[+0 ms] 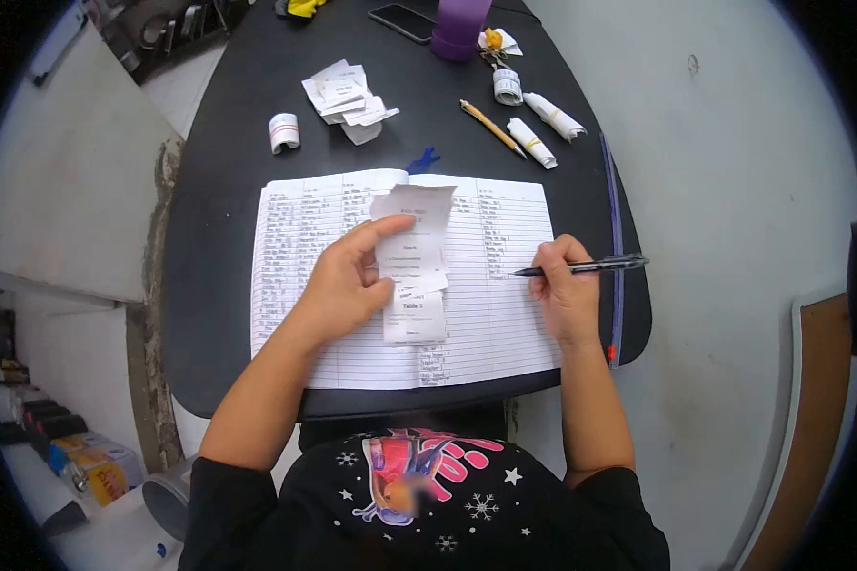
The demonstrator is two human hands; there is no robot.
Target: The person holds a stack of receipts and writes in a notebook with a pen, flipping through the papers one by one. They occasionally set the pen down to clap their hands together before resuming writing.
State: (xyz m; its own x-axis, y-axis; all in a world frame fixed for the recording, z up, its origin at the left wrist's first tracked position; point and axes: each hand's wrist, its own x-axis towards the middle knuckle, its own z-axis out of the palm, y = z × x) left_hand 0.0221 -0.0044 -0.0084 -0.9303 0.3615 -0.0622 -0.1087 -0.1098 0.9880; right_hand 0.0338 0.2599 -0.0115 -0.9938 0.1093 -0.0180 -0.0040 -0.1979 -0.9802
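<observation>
An open lined notebook [495,333] with handwritten columns lies on the black table. My left hand [348,281] holds printed paper slips [414,238] over the notebook's middle, thumb and index finger on their left side. Another slip reading "Table 3" [414,319] shows just below them. My right hand [568,290] grips a black pen [609,264], its tip at the writing on the right page.
On the black table [229,171] are a heap of slips [346,95], a curled paper roll [284,133], a tan pen [492,128], rolled papers [531,143], a phone [402,23] and a purple container [459,29]. A wall [714,238] stands at right.
</observation>
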